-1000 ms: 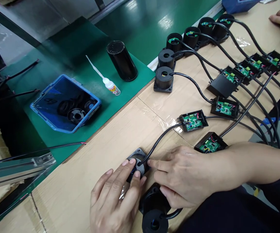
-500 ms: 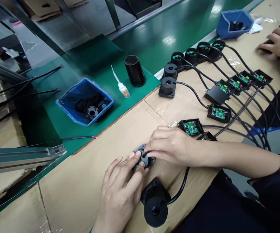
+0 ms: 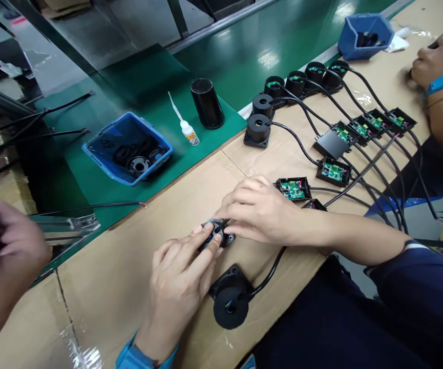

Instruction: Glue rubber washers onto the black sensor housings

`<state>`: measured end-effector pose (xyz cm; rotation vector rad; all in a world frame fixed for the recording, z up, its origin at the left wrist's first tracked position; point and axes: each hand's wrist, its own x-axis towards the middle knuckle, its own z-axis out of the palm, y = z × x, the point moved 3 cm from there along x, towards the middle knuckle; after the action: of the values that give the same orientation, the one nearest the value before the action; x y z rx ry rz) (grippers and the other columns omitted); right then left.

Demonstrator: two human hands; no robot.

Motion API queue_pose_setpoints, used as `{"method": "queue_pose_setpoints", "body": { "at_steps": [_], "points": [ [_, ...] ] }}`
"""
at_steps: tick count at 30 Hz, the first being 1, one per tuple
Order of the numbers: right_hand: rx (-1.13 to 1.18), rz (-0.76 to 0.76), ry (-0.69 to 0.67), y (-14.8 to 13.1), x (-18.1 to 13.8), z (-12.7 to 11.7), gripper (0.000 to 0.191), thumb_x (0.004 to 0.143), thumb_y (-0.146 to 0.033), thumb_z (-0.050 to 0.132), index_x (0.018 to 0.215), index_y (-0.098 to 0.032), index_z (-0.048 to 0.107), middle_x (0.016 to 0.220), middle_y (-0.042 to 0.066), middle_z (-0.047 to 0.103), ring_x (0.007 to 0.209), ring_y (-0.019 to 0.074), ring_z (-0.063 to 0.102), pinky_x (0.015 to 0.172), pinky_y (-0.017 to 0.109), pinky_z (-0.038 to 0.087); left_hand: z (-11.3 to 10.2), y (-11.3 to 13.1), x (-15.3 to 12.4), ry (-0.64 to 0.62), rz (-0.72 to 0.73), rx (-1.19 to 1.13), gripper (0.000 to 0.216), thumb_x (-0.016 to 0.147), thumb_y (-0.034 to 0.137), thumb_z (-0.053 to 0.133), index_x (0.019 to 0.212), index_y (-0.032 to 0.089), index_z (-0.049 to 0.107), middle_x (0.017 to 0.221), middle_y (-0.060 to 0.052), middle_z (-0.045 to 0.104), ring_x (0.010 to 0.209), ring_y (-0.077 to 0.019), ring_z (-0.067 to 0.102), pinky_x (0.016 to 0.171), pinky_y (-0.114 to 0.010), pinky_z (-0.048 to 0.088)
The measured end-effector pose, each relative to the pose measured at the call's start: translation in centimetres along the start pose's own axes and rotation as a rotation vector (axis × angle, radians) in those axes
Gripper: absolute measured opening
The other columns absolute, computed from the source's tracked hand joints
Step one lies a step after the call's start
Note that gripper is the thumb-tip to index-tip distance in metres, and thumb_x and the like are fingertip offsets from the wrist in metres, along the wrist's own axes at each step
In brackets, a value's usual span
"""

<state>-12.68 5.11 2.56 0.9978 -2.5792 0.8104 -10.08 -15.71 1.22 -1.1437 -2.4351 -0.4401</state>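
Your left hand [image 3: 181, 274] holds the black housing [image 3: 229, 238] against the tabletop [image 3: 121, 271]; your right hand [image 3: 261, 210] pinches its cable [image 3: 223, 225]. Housing looks light, rigid; cable springy. Grip the flange.

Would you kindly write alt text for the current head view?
A person's left hand holds a dark flanged part on a brown worktop, their right hand at its edge. Nearby are a black housing, open circuit boxes and blue bins. Other hands show at both sides.
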Motion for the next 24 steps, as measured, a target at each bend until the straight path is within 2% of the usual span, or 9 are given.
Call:
{"method": "queue_pose_setpoints", "body": {
  "at_steps": [2, 4, 8, 11, 13, 18, 24],
  "points": [
    [-0.006, -0.010, 0.054, -0.5, -0.2, -1.5, 0.027, 0.104, -0.038, 0.058, 0.117, -0.018, 0.070, 0.109, 0.005, 0.075, 0.103, 0.0204, 0.060, 0.093, 0.037, 0.039, 0.0, 0.1, 0.0, -0.013, 0.004, 0.020, 0.023, 0.093, 0.017, 0.069, 0.115, 0.023, 0.069, 0.121, -0.008, 0.077, 0.093, -0.0201, 0.073, 0.080, -0.037, 0.046],
    [-0.011, -0.034, 0.095, -1.5, -0.7, -3.0, 0.027, 0.105, -0.039, 0.056, 0.111, -0.017, 0.072, 0.100, 0.004, 0.075, 0.098, 0.0193, 0.059, 0.089, 0.036, 0.039, 0.0, 0.1, 0.0, -0.036, 0.016, 0.030, 0.024, 0.093, 0.018, 0.068, 0.116, 0.023, 0.068, 0.123, -0.007, 0.077, 0.092, -0.0206, 0.073, 0.080, -0.038, 0.046],
    [-0.077, -0.182, 0.155, -5.0, -3.4, -3.8, 0.021, 0.102, -0.035, 0.063, 0.093, -0.018, 0.073, 0.076, -0.002, 0.064, 0.075, 0.0149, 0.050, 0.075, 0.034, 0.035, -0.1, 0.3, 0.0, -0.051, 0.039, 0.021, 0.025, 0.094, 0.018, 0.068, 0.118, 0.021, 0.067, 0.122, -0.008, 0.077, 0.102, -0.0226, 0.072, 0.084, -0.038, 0.047],
    [-0.047, -0.376, 0.219, -8.0, -6.4, -1.9, 0.028, 0.096, -0.039, 0.070, 0.083, -0.015, 0.073, 0.063, -0.005, 0.048, 0.059, 0.0113, 0.039, 0.059, 0.031, 0.027, -0.2, 0.4, 0.0, -0.080, 0.021, 0.024, 0.024, 0.094, 0.018, 0.068, 0.118, 0.021, 0.066, 0.124, -0.009, 0.076, 0.107, -0.0236, 0.072, 0.092, -0.040, 0.047],
    [0.002, -0.407, 0.248, -9.2, -8.1, 0.0, 0.034, 0.093, -0.044, 0.073, 0.076, -0.014, 0.072, 0.061, -0.006, 0.044, 0.055, 0.0102, 0.037, 0.053, 0.030, 0.025, -0.3, 0.5, 0.1, -0.090, 0.011, 0.035, 0.024, 0.095, 0.019, 0.067, 0.118, 0.021, 0.067, 0.125, -0.008, 0.076, 0.108, -0.0234, 0.072, 0.097, -0.042, 0.045],
    [0.106, -0.362, 0.343, -9.6, -10.2, 3.6, 0.039, 0.095, -0.041, 0.070, 0.065, -0.015, 0.068, 0.055, -0.006, 0.040, 0.050, 0.0090, 0.035, 0.047, 0.027, 0.026, -0.5, 0.7, 0.4, -0.115, 0.013, 0.071, 0.020, 0.097, 0.021, 0.063, 0.117, 0.023, 0.068, 0.123, -0.006, 0.077, 0.107, -0.0228, 0.073, 0.106, -0.044, 0.039],
    [0.142, -0.283, 0.396, -9.5, -10.1, 4.5, 0.045, 0.103, -0.032, 0.055, 0.062, -0.015, 0.066, 0.053, -0.005, 0.039, 0.048, 0.0095, 0.032, 0.046, 0.028, 0.027, -0.8, 1.1, 0.7, -0.052, 0.011, 0.125, 0.016, 0.098, 0.022, 0.062, 0.112, 0.025, 0.070, 0.114, -0.002, 0.080, 0.107, -0.0243, 0.073, 0.116, -0.048, 0.029]
  ]
}}
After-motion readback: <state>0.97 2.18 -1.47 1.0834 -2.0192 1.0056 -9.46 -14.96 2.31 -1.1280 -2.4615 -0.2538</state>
